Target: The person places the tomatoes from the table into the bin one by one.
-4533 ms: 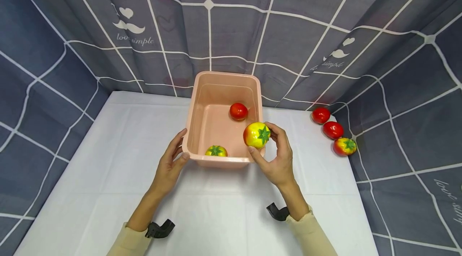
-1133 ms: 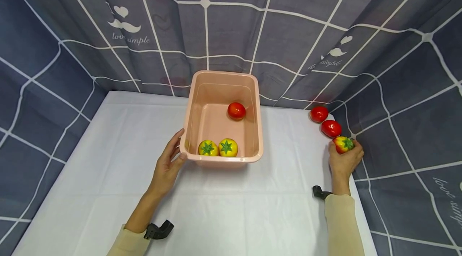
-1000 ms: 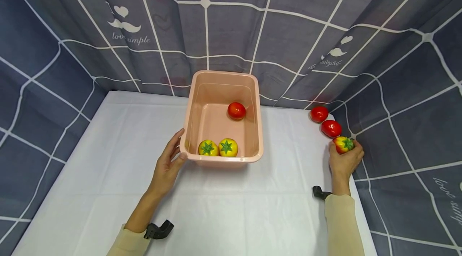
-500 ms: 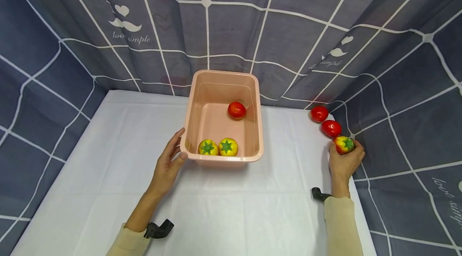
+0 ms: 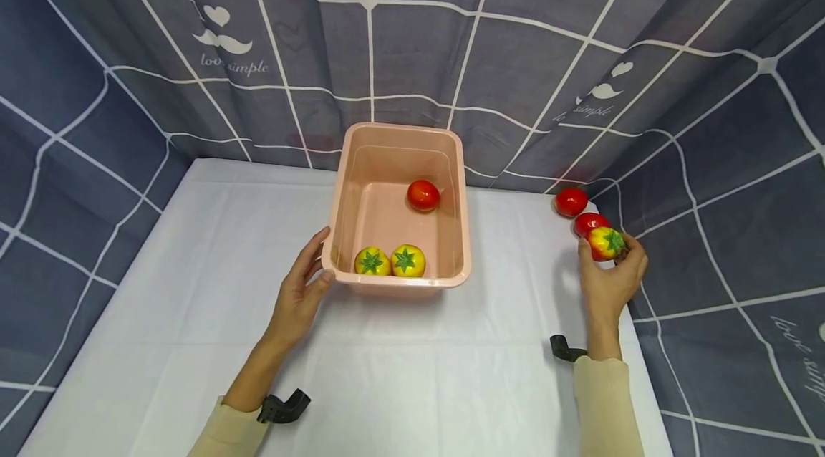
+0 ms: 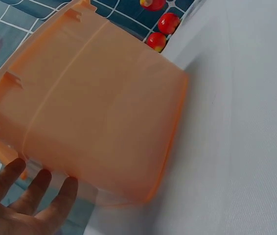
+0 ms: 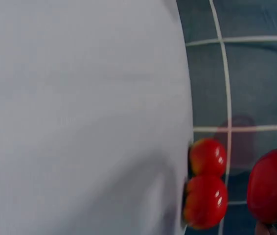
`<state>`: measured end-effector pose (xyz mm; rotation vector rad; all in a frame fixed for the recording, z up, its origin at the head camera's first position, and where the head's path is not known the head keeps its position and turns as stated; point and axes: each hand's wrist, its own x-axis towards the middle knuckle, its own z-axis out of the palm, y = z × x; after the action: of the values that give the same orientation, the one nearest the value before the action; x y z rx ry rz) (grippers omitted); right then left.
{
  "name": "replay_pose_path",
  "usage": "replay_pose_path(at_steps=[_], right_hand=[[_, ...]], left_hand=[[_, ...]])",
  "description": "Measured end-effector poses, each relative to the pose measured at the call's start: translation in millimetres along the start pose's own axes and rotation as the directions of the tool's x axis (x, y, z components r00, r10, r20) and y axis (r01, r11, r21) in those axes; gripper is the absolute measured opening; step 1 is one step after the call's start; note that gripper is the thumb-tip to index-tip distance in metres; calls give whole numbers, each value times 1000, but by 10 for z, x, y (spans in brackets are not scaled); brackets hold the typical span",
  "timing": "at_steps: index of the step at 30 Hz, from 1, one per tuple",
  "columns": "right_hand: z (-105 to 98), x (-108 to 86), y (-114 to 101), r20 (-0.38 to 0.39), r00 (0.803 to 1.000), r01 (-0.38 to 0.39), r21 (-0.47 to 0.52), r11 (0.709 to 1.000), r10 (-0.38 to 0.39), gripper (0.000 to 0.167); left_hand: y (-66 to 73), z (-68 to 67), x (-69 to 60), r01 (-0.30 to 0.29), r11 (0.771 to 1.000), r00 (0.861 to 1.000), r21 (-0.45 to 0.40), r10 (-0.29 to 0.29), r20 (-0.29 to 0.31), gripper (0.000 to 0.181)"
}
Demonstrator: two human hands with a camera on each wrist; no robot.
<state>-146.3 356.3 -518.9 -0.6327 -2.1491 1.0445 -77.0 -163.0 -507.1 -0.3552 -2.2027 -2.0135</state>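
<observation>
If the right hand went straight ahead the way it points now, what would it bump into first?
The right hand would likely meet the nearer red fruit, just beyond the yellow-red fruit it holds; but it looks raised, so it might pass above.

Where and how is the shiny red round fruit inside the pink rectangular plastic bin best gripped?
Probably by its rounded sides, from above: the red fruit shows no stem to pinch, and the bin walls it in but is open on top.
</observation>
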Motion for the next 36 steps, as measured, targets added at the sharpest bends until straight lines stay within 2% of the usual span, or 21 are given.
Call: replay_pose_path(at_steps=[8,11,18,21,25,31,36], right_hand=[[40,-142,-275,33,989,139,44,989,-141,73],[75,-212,-374,39,977,204,91,975,-208,73],[147,-400,-667,102,943,299,154,942,-317,72],[178,-483,-815,123,924,335,196,922,-362,72],[244,-586,-1005,134,892,385,278,880,-432,73],[331,-729,-1196,178,846,424,347,837,-502,75],[392,-859,-1336,216,795,447,422,789,-567,81]], left_hand=[[-1,3,4,5,1000,1000,-10,-5,-21,70],[5,4,2,5,1000,1000,-15,-6,-21,70],[5,6,3,14,1000,1000,-12,-14,-22,70],[1,8,6,19,1000,1000,-11,-19,-23,70],[6,14,5,21,1000,999,-12,-21,-27,70],[-12,16,5,5,1000,1000,-26,-6,-27,70],[-15,16,7,3,1000,1000,-24,-3,-27,70]])
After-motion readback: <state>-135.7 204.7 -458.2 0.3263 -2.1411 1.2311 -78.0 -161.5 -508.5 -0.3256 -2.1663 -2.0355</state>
